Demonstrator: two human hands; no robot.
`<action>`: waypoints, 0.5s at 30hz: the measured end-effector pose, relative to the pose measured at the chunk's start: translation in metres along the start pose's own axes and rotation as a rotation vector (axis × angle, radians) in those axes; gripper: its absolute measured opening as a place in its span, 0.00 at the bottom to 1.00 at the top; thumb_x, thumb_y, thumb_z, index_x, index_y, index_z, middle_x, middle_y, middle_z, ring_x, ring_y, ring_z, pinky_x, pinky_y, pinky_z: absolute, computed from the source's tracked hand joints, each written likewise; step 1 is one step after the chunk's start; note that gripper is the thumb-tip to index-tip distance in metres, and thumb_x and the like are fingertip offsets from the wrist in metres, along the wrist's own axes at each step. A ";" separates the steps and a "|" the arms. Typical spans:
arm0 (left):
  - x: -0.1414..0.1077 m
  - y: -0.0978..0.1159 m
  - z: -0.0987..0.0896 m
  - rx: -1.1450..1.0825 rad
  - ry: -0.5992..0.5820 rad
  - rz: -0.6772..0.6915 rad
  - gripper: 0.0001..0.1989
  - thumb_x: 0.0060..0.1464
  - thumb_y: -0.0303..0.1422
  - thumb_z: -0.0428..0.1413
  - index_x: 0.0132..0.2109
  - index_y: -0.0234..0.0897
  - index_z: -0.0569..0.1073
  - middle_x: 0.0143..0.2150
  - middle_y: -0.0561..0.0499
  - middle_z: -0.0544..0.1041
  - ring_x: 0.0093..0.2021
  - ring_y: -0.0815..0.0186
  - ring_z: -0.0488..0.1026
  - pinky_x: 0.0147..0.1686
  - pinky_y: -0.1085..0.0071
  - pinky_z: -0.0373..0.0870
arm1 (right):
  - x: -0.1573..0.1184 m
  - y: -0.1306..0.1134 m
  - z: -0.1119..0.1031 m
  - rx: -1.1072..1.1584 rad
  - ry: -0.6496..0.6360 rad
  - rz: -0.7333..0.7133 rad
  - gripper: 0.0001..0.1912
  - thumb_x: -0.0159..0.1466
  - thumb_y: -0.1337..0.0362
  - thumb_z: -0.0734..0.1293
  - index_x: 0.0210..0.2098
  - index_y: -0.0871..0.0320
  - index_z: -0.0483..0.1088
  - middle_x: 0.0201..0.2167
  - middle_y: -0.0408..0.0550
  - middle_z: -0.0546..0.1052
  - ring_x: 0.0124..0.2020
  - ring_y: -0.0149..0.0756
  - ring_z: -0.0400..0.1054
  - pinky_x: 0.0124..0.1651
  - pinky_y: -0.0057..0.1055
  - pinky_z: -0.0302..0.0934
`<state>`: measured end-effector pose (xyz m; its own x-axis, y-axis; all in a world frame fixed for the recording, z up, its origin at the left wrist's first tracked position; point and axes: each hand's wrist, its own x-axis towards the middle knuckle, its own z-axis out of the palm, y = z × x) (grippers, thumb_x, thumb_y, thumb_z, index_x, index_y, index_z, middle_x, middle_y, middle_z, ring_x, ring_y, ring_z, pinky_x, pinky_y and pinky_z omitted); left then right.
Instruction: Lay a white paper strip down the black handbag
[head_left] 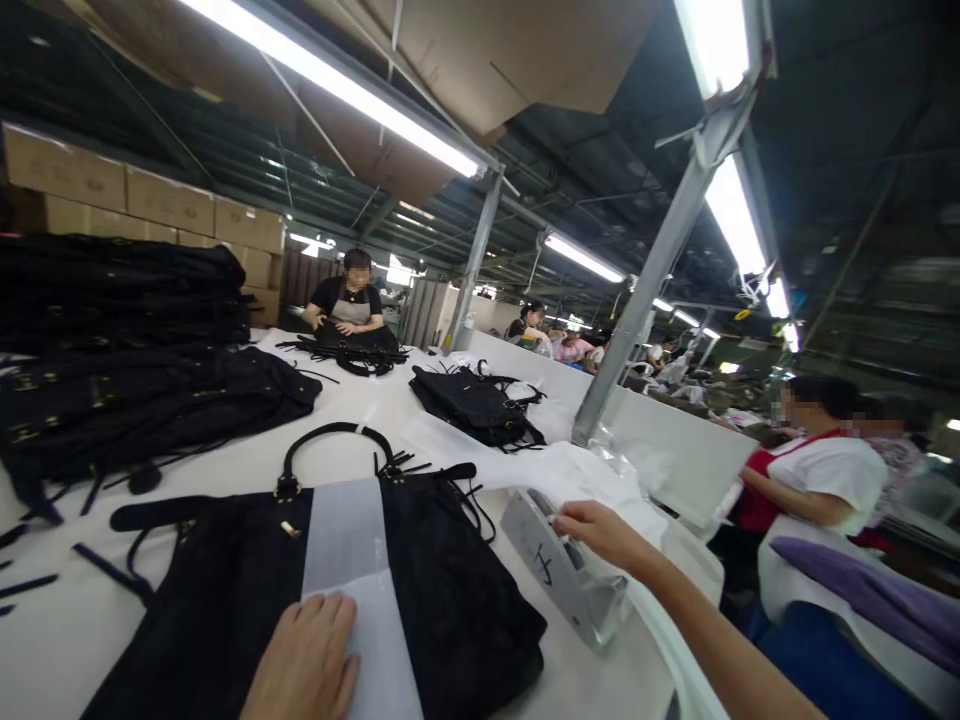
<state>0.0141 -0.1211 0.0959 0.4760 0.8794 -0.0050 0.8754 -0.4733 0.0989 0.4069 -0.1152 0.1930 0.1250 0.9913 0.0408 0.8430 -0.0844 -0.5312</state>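
A black handbag (450, 590) lies on the white table in front of me, its looped handle (337, 430) pointing away. Down its middle runs a whitish translucent wrapping strip (345, 530). My left hand (304, 655) rests flat on the strip and the black fabric beside it, fingers extended. To the right of the bag, a grey tape dispenser (544, 560) with a handwritten dark mark stands on the table. My right hand (600, 535) is at its upper side with curled fingers closed on it; any tape between the fingertips is too small to make out.
More black bags (480, 400) lie farther back, and a tall pile (120, 300) stands at left. Across the table a co-worker (352, 300) handles another bag. Crumpled white wrapping (585, 480) lies behind the dispenser. A metal post (645, 280) rises at right, near another person (817, 460).
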 end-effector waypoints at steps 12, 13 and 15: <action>-0.001 -0.005 0.014 0.063 0.124 0.039 0.24 0.61 0.30 0.43 0.61 0.33 0.71 0.61 0.39 0.71 0.61 0.50 0.67 0.63 0.48 0.56 | -0.002 0.048 -0.002 0.024 -0.088 0.360 0.17 0.61 0.65 0.59 0.18 0.60 0.70 0.17 0.47 0.73 0.21 0.32 0.63 0.28 0.28 0.53; -0.002 -0.005 0.015 0.063 0.129 0.035 0.24 0.61 0.30 0.43 0.61 0.33 0.71 0.61 0.39 0.71 0.61 0.50 0.67 0.63 0.47 0.56 | 0.000 0.046 -0.004 0.030 -0.103 0.382 0.16 0.60 0.66 0.61 0.17 0.60 0.69 0.16 0.45 0.71 0.19 0.30 0.59 0.26 0.27 0.50; -0.002 -0.005 0.015 0.062 0.127 0.021 0.24 0.61 0.30 0.44 0.61 0.33 0.71 0.60 0.39 0.72 0.61 0.50 0.67 0.63 0.46 0.56 | 0.001 0.042 -0.013 0.033 -0.112 0.404 0.13 0.55 0.67 0.65 0.16 0.60 0.67 0.14 0.41 0.67 0.16 0.27 0.52 0.23 0.27 0.46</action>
<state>0.0100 -0.1213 0.0804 0.4835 0.8667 0.1228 0.8705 -0.4908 0.0363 0.4490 -0.1195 0.1814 0.3828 0.8842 -0.2677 0.7205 -0.4671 -0.5126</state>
